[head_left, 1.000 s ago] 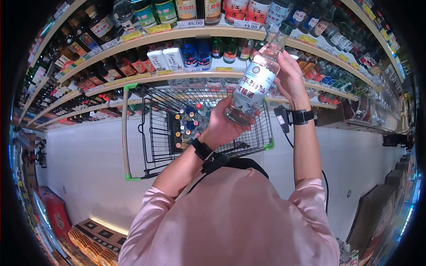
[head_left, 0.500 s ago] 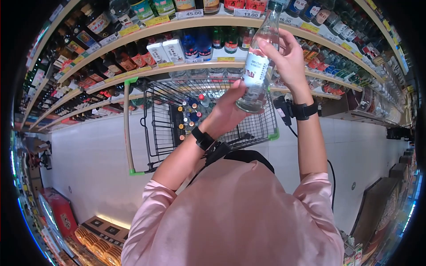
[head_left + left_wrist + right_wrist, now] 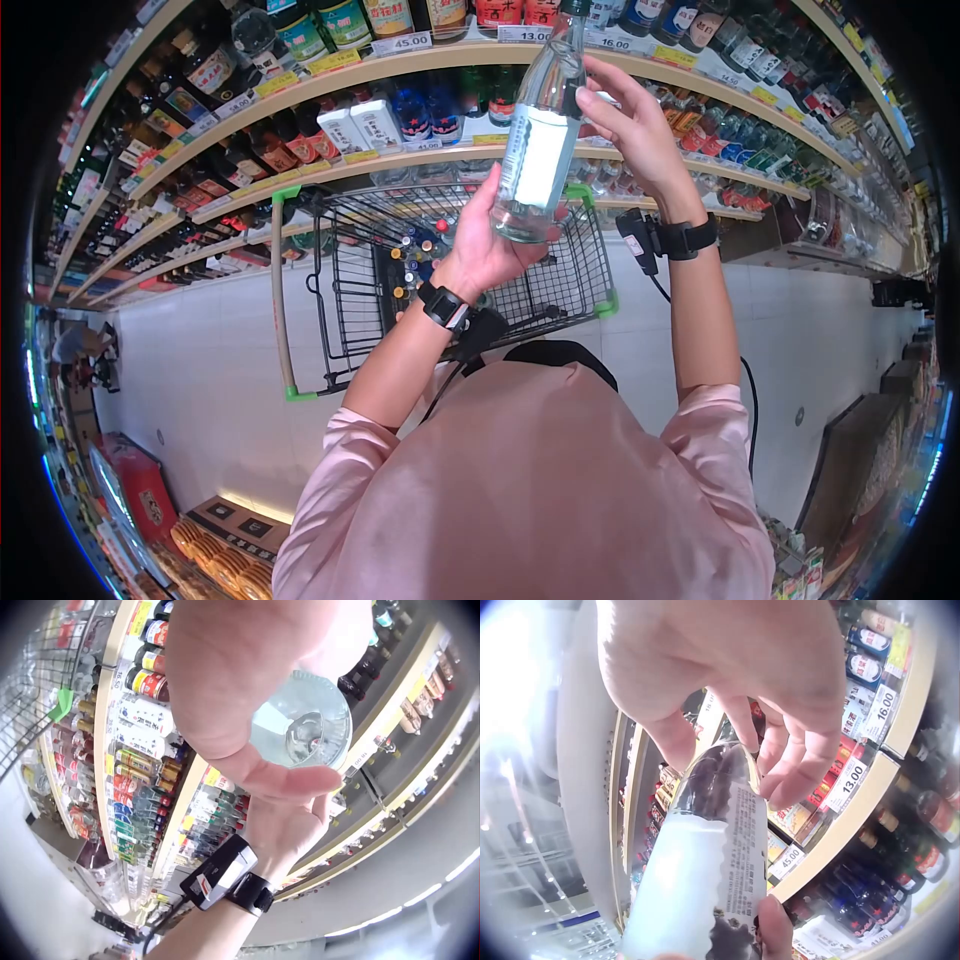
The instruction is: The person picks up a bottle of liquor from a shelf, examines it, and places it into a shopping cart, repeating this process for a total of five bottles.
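A clear glass bottle [image 3: 540, 150] with a dark cap and a pale label is held up, slightly tilted, in front of the shelves. The left hand [image 3: 485, 240] grips it low down, and in the left wrist view the fingers curl round its round base [image 3: 311, 731]. At the bottle's shoulder is the right hand [image 3: 645, 135], its thumb and fingertips touching the glass. From the right wrist the thumb [image 3: 673, 742] shows on one side of the shoulder and the other fingers on the far side. Small print on the back label [image 3: 744, 847] faces up.
A shopping cart [image 3: 335, 340] with green corners stands below the hands, with several capped bottles [image 3: 412, 262] in it. Shelves of bottles with price tags [image 3: 402, 43] curve across the front. Packaged bread [image 3: 225, 565] lies at the lower left.
The bottle has turned from its front label to its plain back side. Both hands have shifted left with it, and the right hand's fingers have moved on the glass.
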Tool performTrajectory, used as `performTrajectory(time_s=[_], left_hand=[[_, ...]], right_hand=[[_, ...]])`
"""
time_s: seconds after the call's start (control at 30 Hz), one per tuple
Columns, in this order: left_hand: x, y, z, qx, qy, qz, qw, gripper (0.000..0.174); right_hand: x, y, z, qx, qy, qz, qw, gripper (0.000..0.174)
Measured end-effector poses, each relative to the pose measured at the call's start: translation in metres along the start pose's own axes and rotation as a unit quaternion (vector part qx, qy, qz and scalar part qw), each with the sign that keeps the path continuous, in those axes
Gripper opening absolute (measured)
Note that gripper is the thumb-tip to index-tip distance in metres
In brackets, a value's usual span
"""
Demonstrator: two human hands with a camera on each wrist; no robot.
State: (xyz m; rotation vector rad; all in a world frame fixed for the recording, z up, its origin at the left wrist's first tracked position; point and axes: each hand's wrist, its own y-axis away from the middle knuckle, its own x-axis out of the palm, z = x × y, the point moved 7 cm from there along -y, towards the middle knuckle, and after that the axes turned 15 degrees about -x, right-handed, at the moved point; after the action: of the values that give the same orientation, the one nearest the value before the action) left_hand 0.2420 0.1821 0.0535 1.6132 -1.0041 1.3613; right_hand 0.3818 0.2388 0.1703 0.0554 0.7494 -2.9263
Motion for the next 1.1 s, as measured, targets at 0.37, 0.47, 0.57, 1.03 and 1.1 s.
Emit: performTrajectory(time_s=[0.37,0.47,0.57,1.03,1.1], left_hand=[[-0.008,-0.010,0.009,0.260,-0.434,-0.199,0.839,0.081],[-0.021,-0.021,0.007,0.275,-0.473,-0.202,0.812,0.084],[-0.030,-0.026,0.003,0.297,-0.530,-0.229,0.761,0.084],[-0.042,-0.041,0.055,0.299,-0.576,-0.339,0.681,0.077],[-0.050,-0.038,0.064,0.282,-0.599,-0.338,0.668,0.076]], right_hand=[[-0.016,0.033,0.013,-0.028,-0.018,0.035,0.999,0.038],[-0.015,0.051,0.018,-0.073,0.023,0.103,0.992,0.042],[-0.005,0.061,0.026,-0.105,0.094,0.137,0.980,0.048],[-0.025,0.110,0.020,-0.166,0.135,0.090,0.973,0.042],[-0.032,0.118,0.000,-0.109,0.080,0.074,0.988,0.041]])
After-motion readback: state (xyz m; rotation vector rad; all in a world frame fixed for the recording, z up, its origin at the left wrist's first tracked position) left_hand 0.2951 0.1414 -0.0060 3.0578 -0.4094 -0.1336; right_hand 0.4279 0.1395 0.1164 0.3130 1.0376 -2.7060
